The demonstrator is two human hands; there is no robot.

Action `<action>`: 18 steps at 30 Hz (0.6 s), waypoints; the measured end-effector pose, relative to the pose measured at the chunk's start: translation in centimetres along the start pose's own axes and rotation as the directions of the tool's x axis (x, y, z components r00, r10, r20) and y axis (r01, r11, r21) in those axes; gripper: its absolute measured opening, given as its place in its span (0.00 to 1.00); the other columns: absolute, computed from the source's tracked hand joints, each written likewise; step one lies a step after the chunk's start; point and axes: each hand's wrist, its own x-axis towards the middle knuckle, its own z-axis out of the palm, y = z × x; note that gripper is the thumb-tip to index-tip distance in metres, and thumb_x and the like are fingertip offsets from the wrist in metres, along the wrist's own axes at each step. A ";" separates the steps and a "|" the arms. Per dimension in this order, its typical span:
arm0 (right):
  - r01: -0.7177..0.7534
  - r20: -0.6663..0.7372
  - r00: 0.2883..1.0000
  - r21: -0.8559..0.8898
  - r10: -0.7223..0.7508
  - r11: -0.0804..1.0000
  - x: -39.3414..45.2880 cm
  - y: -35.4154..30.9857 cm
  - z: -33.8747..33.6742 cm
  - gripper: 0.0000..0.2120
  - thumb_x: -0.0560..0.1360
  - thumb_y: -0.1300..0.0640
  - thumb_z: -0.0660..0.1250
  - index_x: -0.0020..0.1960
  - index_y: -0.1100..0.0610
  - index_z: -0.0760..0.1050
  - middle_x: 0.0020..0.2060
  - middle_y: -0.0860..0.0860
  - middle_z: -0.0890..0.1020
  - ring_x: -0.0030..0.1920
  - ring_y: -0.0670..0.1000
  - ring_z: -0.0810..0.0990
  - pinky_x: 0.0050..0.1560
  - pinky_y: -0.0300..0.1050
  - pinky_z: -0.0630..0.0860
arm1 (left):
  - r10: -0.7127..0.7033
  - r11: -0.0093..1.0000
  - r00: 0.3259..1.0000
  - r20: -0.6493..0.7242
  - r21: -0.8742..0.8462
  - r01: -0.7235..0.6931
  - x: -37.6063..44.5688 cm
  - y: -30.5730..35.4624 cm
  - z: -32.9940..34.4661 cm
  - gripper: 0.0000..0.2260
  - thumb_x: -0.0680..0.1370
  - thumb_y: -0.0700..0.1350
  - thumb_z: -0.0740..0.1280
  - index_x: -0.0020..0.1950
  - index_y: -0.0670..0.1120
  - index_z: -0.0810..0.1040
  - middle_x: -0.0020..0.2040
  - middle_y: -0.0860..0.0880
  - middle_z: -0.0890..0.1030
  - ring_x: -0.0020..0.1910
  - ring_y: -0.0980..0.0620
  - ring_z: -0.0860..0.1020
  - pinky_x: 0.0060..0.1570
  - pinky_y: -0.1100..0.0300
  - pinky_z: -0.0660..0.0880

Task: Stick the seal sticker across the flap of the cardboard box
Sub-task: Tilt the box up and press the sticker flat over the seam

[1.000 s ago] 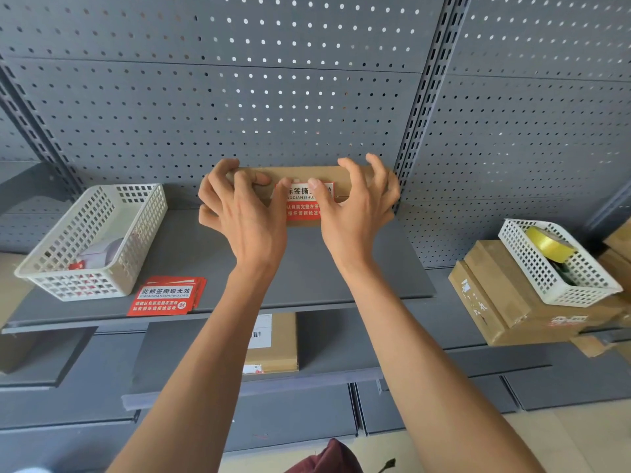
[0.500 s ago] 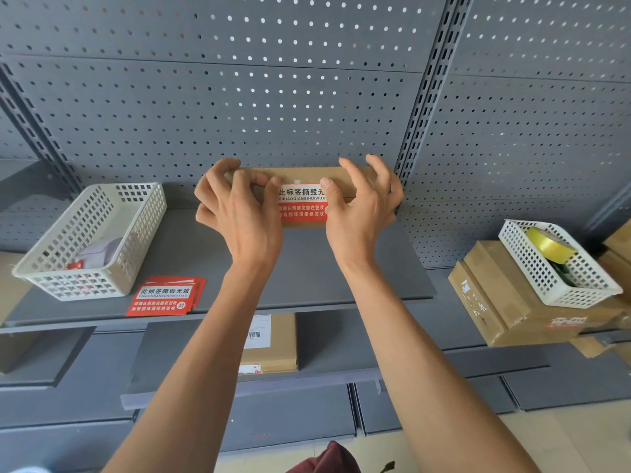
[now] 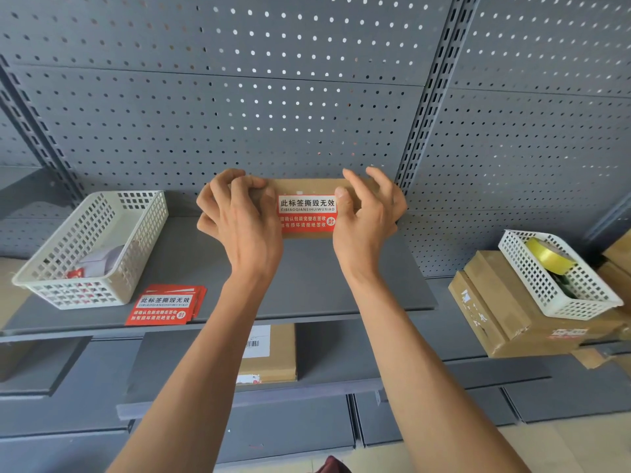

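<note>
Thumbs of 2 hands press at either end of 1 seal sticker (image 3: 307,213), which lies flat across the front of 1 cardboard box (image 3: 309,186) standing at the back of the grey shelf (image 3: 307,281), against the pegboard. The left hand (image 3: 240,221) curls its fingers over the box's left end and clasps it; the right hand (image 3: 367,216) does the same on the right end, its thumb on the sticker's right edge. Against the frame 1 second back, the thumbs have slid apart from the sticker's middle to its 2 ends, so the whole printed face, white band above and red band below, now shows where it was half covered before; the box has stayed where it was. To the left on the same shelf lies 1 stack of spare red stickers (image 3: 164,305), and beside it 1 white basket (image 3: 92,247) with papers inside. On the right, 1 second white basket (image 3: 560,274) holds 1 yellow tape roll (image 3: 548,256) and rests on a pile of brown cartons (image 3: 505,319); their count cannot be told. 1 flat carton with a barcode label (image 3: 273,353) lies on the lower shelf between the 2 forearms.
</note>
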 end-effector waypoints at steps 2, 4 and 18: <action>-0.002 0.003 1.000 -0.003 0.002 1.000 0.0 0.1 -0.1 0.14 0.80 0.54 0.63 0.62 0.46 0.81 0.69 0.43 0.72 0.72 0.53 0.60 0.60 0.59 0.65 | -0.011 1.000 1.000 0.005 -0.003 0.011 -0.1 0.2 0.0 0.11 0.79 0.56 0.65 0.53 0.50 0.79 0.66 0.53 0.72 0.71 0.47 0.62 0.64 0.50 0.57; -0.015 0.024 1.000 -0.016 0.015 1.000 0.0 -0.2 -0.1 0.14 0.80 0.49 0.63 0.64 0.46 0.80 0.71 0.44 0.70 0.73 0.54 0.59 0.61 0.59 0.64 | -0.005 1.000 1.000 0.019 0.021 0.005 -0.1 0.3 0.0 0.18 0.75 0.63 0.69 0.54 0.50 0.78 0.66 0.53 0.71 0.71 0.47 0.62 0.63 0.53 0.55; 0.046 0.115 0.993 -0.064 -0.038 0.997 0.7 0.4 -0.4 0.17 0.77 0.45 0.68 0.66 0.44 0.79 0.72 0.43 0.69 0.74 0.54 0.59 0.56 0.56 0.61 | 0.027 1.000 0.999 0.037 -0.016 -0.026 0.1 -0.3 -0.3 0.11 0.78 0.56 0.68 0.54 0.50 0.77 0.66 0.53 0.71 0.71 0.46 0.62 0.60 0.54 0.54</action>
